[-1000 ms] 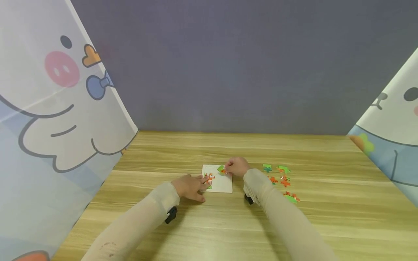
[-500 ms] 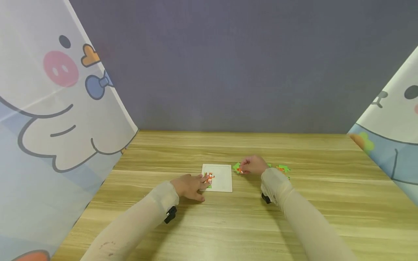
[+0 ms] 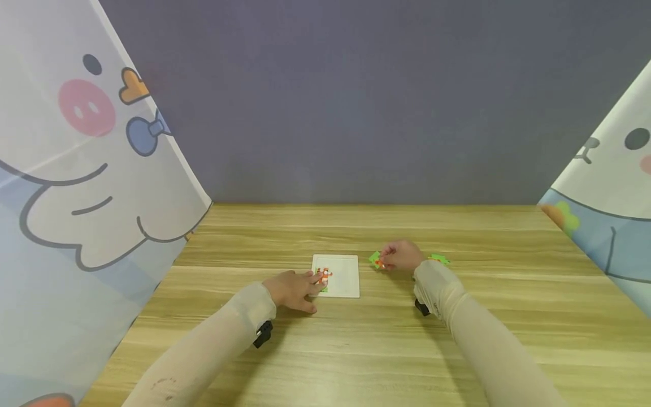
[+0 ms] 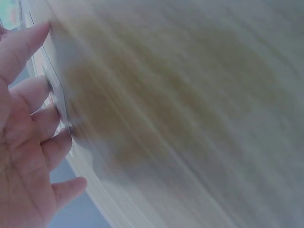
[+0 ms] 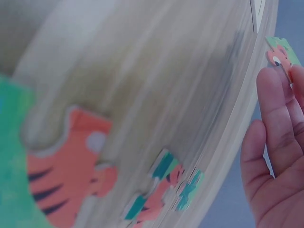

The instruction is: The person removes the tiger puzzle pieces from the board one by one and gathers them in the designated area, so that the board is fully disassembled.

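Observation:
My left hand (image 3: 295,290) rests with spread fingers on the left side of a white puzzle tray (image 3: 348,277). Beneath its fingertips lie joined orange and green puzzle pieces (image 3: 325,273), partly covered. In the left wrist view, the fingers (image 4: 57,147) reach over the tray's edge. To the right of the tray, my right hand (image 3: 403,256) pinches a green and orange puzzle piece (image 3: 375,259) between thumb and fingers. That puzzle piece (image 5: 281,54) shows part of an orange animal's face in the right wrist view.
Loose tiger-patterned pieces (image 5: 71,166) lie on the wooden table (image 3: 325,350) under the right wrist. A green piece (image 3: 439,259) shows beyond the right forearm, which hides others. A grey panel (image 3: 325,102) stands behind, with cartoon-printed cloths (image 3: 102,169) at both sides.
My right hand has moved right, off the tray, taking the pinched puzzle piece with it; its forearm now covers most loose pieces. My left hand has stayed on the tray.

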Tool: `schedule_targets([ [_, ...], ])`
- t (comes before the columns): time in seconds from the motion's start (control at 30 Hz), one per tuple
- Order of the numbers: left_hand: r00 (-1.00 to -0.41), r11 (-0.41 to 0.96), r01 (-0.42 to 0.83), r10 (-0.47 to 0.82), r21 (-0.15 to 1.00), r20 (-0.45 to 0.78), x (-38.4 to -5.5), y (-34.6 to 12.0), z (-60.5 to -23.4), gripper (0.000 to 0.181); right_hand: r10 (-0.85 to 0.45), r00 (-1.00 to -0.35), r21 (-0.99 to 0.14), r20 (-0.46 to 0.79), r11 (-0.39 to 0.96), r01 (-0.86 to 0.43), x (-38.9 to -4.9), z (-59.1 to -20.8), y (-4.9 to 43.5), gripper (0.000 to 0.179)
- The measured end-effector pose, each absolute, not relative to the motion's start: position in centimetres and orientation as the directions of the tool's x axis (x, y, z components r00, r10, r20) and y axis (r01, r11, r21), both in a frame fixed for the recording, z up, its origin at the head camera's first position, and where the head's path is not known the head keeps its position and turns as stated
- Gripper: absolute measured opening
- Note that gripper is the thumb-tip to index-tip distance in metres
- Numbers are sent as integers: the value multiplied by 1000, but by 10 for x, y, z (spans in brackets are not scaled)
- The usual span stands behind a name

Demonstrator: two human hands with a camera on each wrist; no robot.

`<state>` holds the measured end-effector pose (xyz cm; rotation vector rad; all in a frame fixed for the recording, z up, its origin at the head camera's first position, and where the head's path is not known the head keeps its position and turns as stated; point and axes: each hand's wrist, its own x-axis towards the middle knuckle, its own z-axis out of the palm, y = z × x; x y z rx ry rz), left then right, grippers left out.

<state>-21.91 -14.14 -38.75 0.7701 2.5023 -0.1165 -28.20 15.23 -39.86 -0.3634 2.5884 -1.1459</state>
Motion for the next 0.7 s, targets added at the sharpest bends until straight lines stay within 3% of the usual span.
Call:
schedule_targets([
  [0.23,-707,838,540,505,83,-495,-218,-142,-386,68,-386,-916,-763,-107,622,-173,-276,-399,162,10],
  [0.7,-707,842,535,494,73,-506,-217,-140,-385,63,-313,-941,-758,-131,643,-108,-265,-397,210,11],
])
